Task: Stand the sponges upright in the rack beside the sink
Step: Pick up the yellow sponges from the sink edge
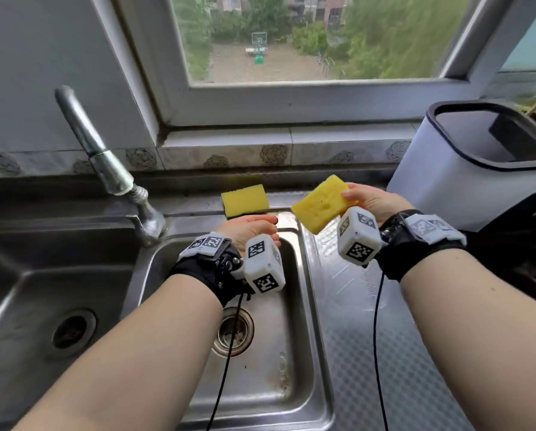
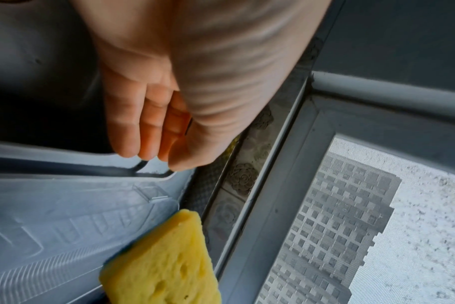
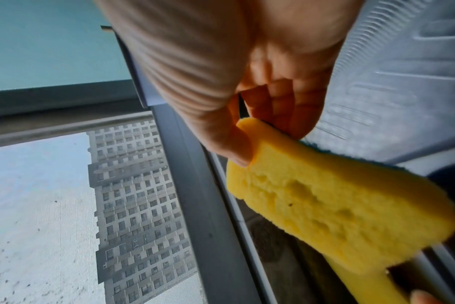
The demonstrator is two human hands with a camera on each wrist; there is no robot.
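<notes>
My right hand [image 1: 350, 195] pinches one end of a yellow sponge [image 1: 321, 203] between thumb and fingers, holding it tilted in the air above the ribbed drainboard [image 1: 353, 290]. The right wrist view shows the thumb on this pitted sponge [image 3: 338, 205], which has a dark scrub layer underneath. A second yellow sponge [image 1: 245, 199] lies flat on the ledge behind the sink. My left hand [image 1: 260, 223] hovers just in front of it with fingers [image 2: 133, 133] straight, close together and holding nothing. A white holder with a dark rim [image 1: 465, 169] stands at the right, behind my right hand.
A steel faucet [image 1: 105, 157] leans over the divider between the two sink basins. The right basin [image 1: 270, 353] with its drain lies below my left wrist. A window sill [image 1: 291, 135] runs along the back. A dark object [image 1: 524, 244] sits at the right.
</notes>
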